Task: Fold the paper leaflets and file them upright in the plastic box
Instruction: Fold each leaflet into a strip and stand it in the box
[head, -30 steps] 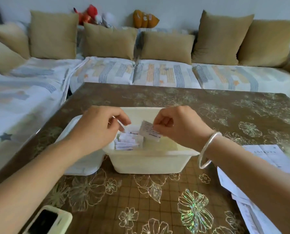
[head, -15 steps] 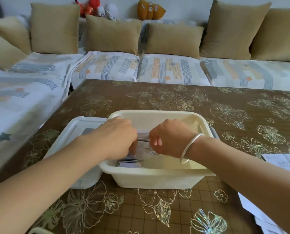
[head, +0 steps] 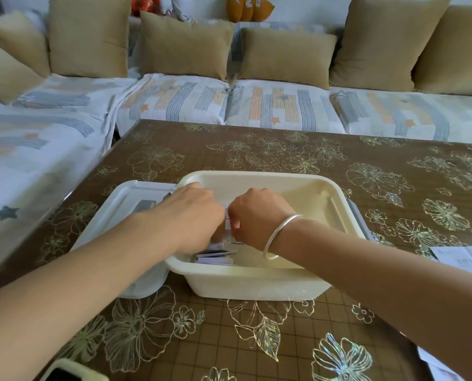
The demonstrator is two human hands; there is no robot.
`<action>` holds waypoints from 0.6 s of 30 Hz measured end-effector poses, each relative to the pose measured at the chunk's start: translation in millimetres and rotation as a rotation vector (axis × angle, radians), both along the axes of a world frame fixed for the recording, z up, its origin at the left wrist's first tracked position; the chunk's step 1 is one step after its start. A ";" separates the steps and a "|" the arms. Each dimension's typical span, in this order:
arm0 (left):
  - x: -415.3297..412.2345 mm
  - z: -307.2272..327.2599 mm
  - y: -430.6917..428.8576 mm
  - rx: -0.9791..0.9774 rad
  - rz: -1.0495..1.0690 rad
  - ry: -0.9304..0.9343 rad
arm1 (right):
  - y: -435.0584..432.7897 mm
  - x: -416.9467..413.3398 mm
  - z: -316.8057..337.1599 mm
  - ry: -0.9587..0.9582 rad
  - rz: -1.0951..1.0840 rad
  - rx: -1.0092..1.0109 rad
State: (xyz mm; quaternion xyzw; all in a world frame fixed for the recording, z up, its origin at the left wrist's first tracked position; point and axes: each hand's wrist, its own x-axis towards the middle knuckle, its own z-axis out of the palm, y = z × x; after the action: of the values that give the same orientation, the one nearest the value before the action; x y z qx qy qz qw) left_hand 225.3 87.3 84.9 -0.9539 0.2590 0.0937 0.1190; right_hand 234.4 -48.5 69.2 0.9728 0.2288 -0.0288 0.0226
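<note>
Reaching both hands into the cream plastic box (head: 256, 284), you've got the folded leaflet (head: 230, 237) sandwiched between them, in the box's 9 o'clock half. Your right hand (head: 259, 215) is at 3 o'clock of the leaflet, with its fingers (head: 236, 225) curled in tight and pinching the paper's edge. Your left hand (head: 190, 215) is at 9 o'clock of it, back up and touching the paper. Its fingertips dip down behind the hand, so you cannot tell whether they grip or just press. Only a narrow printed strip of the leaflet shows, roughly upright.

The filed leaflets (head: 215, 253) sit just at 6 o'clock of it, near the box's front wall and partly under your left hand. Whether they stand upright or lean is unclear.

There's a silver bangle (head: 281, 235) on your right wrist. The box lid (head: 125, 204) lies at 9 o'clock of the box, touching it, under your left forearm. Unfolded sheets (head: 465, 257) lie at 3 o'clock, well apart from the box, on the floral table (head: 284, 149). A white-cased phone (head: 70, 372) is at 7 o'clock, cut off by the frame edge.
</note>
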 end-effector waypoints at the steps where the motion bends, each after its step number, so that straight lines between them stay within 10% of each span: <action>1: 0.8 0.0 1.2 -0.009 -0.010 0.004 | 3.6 0.6 -0.2 0.005 0.003 0.000; 12: -31.1 20.9 32.7 -0.795 0.071 0.007 | 13.5 4.8 -3.9 0.212 -0.025 0.218; 18: -75.1 17.9 11.1 -0.577 0.103 0.193 | -20.2 -8.0 15.1 0.203 -0.123 0.461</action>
State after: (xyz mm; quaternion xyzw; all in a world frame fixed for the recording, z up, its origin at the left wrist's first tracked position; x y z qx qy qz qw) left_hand 150.2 98.4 102.8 -0.9470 0.2364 0.1121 -0.1866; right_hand 226.5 -68.7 84.3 0.9564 0.1711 -0.0750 -0.2245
